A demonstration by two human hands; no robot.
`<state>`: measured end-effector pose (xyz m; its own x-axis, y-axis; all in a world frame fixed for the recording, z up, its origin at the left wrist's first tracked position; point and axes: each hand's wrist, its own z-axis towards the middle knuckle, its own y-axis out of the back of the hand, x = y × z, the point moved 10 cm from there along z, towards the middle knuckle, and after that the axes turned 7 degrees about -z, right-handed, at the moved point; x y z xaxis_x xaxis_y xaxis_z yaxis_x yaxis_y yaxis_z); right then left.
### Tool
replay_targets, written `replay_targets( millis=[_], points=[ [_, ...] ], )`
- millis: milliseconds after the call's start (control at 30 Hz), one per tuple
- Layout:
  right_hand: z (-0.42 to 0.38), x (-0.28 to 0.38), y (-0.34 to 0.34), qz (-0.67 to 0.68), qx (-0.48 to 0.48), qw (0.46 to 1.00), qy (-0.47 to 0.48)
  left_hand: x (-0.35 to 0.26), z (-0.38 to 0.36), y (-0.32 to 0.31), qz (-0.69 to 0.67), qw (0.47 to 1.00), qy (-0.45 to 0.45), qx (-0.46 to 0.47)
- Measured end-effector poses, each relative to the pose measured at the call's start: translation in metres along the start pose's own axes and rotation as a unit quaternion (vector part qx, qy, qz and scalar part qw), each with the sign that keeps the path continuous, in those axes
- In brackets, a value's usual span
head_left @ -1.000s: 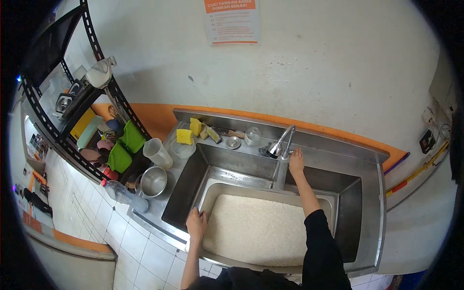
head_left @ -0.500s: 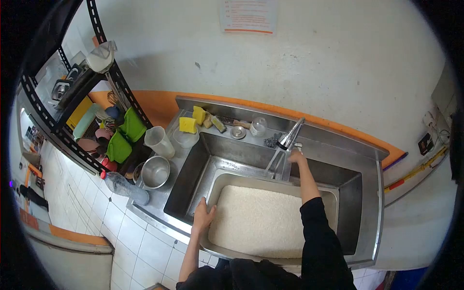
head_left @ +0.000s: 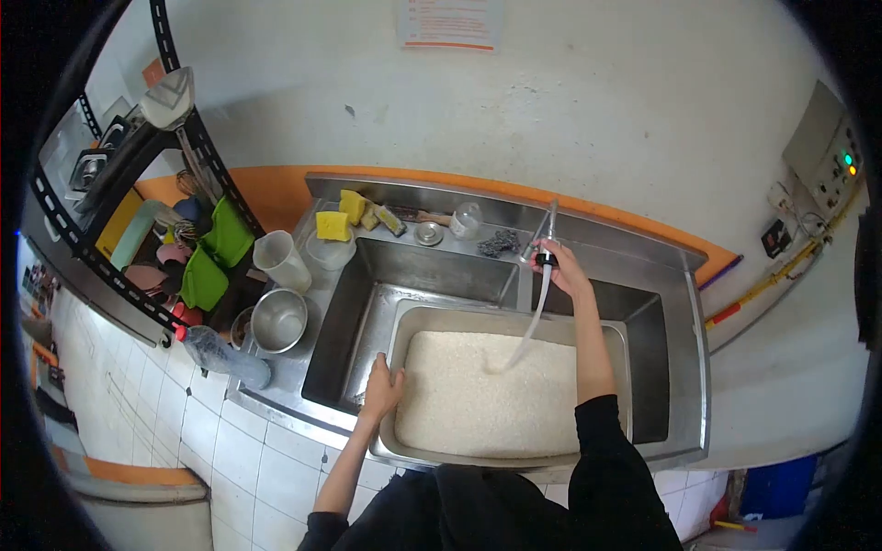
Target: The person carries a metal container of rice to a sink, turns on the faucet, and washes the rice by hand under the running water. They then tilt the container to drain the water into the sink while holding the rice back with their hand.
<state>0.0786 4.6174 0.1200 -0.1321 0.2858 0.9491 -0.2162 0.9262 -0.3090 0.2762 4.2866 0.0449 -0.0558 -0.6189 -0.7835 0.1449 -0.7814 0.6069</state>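
Observation:
A deep rectangular metal pan (head_left: 604, 323) full of pale grains that look like rice (head_left: 487, 404) rests across the double sink. My left hand (head_left: 381, 390) grips the pan's left rim, thumb toward the inside. At the back of the sink, my right hand (head_left: 562, 266) is closed around the spout end of the faucet (head_left: 549, 230). A stream of water (head_left: 537, 321) runs from the faucet onto the grains, making a small dent near the middle.
Left of the sink stand a steel pot (head_left: 279, 320), a plastic jug (head_left: 282, 262) and a clear bottle (head_left: 223, 356) lying tilted. Yellow sponges (head_left: 333, 225), a glass jar (head_left: 467, 220) and a steel scrubber (head_left: 499, 242) line the back ledge. A shelf rack (head_left: 220, 165) rises at left.
The faucet spout has turned toward me, and its stream now lands in the pan, not in the sink behind it. My right hand moved onto the spout. My left hand stays at the rim.

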Motion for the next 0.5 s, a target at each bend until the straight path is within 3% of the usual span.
replay_targets(
  millis=[67,200,267,333,367,400,433,467,500],
  points=[
    [-0.007,0.006,-0.002,-0.025,-0.011,1.000,0.007,-0.007,-0.001,0.002,0.017,0.999,-0.043,-0.017],
    [-0.018,0.000,-0.009,-0.004,-0.008,1.000,-0.021,-0.013,0.005,0.002,-0.002,0.999,-0.019,0.033],
    [-0.043,-0.010,-0.011,-0.041,-0.061,0.993,-0.089,-0.016,0.011,0.001,-0.001,0.998,-0.036,0.043],
    [-0.076,-0.020,-0.025,-0.274,0.086,0.955,-0.073,-0.006,0.018,-0.004,-0.027,0.996,-0.036,0.070],
    [-0.115,-0.012,-0.055,-0.387,0.159,0.907,-0.048,0.002,0.021,-0.011,-0.034,0.994,-0.031,0.100],
    [-0.159,-0.017,-0.096,-0.277,0.319,0.905,-0.055,0.007,0.024,-0.017,-0.042,0.991,-0.026,0.128],
    [-0.206,-0.039,-0.119,-0.272,0.387,0.871,-0.130,0.005,0.028,-0.014,-0.043,0.990,-0.032,0.128],
    [-0.262,-0.037,-0.162,-0.257,0.579,0.773,-0.021,0.005,0.031,-0.016,-0.047,0.988,-0.018,0.148],
    [-0.310,-0.028,-0.199,-0.243,0.666,0.691,0.139,0.005,0.035,-0.018,-0.050,0.984,-0.005,0.168]
  ],
)
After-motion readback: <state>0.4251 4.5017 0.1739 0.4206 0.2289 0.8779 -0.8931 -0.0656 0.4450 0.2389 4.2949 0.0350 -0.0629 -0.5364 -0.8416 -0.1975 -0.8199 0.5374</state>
